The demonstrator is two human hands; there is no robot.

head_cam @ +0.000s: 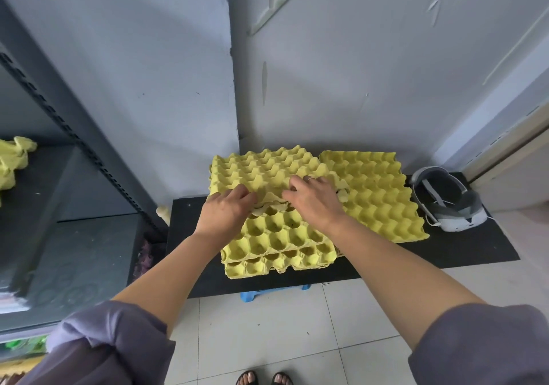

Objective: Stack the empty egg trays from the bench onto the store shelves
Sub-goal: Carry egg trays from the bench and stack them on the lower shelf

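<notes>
Bench crowded, shelf open
Egg trays (374,194) and headset (448,203) fill the bench (463,248); the left shelf (74,194) is mostly bare.

A single head-worn wide-angle view looks steeply forward and down from standing height. The low black worktop (445,254) sits close, at frame centre against the grey wall, with dark metal shelves (59,176) along the left edge and pale floor tiles at the bottom.

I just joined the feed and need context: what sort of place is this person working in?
Probably a small storeroom or shop back room. Yellow egg trays are piled on a low black bench against a scuffed painted wall, with dark metal shelving to the left and a tiled floor.
</notes>
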